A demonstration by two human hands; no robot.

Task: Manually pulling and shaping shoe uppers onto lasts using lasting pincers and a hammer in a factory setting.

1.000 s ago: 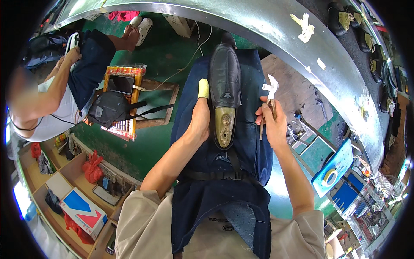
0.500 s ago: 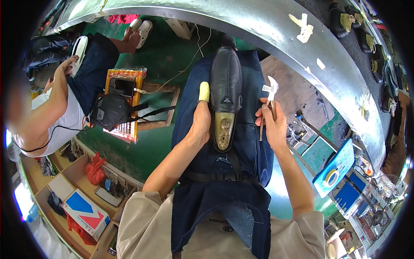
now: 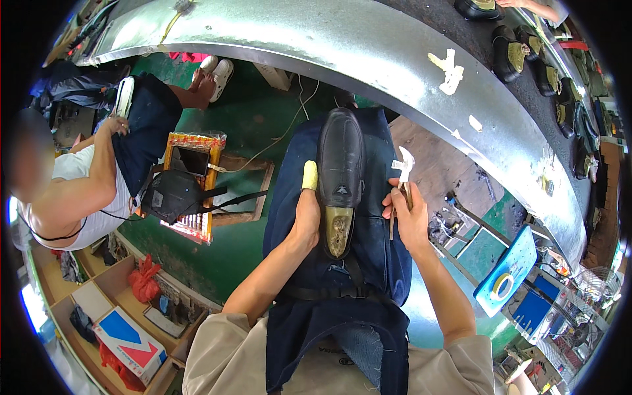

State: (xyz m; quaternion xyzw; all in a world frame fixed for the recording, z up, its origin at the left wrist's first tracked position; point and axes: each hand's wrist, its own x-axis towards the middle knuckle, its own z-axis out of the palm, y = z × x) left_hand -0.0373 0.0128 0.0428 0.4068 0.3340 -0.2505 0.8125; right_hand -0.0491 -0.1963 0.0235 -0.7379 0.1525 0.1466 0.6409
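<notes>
A black leather shoe point(image 3: 342, 155) lies lengthwise on the dark blue apron over my lap, toe pointing away. An olive-green last point(image 3: 339, 234) shows bare at its heel end. My left hand point(image 3: 307, 220) grips the shoe's left side, with a yellow cover on the thumb and the other fingers hidden below. To the right of the shoe, apart from it, my right hand point(image 3: 409, 217) is closed around lasting pincers point(image 3: 406, 161). Their curved metal beak and hammer knob point up; one brown handle sticks out below the fingers.
A metal-edged bench point(image 3: 368, 39) curves across the front, with several shoes point(image 3: 507, 56) on its right. At left, a seated person point(image 3: 85, 164) is near a stool point(image 3: 243, 187) bearing a black bag point(image 3: 172, 196). A blue stool point(image 3: 505, 273) and a fan point(image 3: 579, 329) stand at right.
The view has tilted, so the shoe and both hands appear lower. My grips look the same. The seated person's hand has shifted, and another person's arm shows at the upper right.
</notes>
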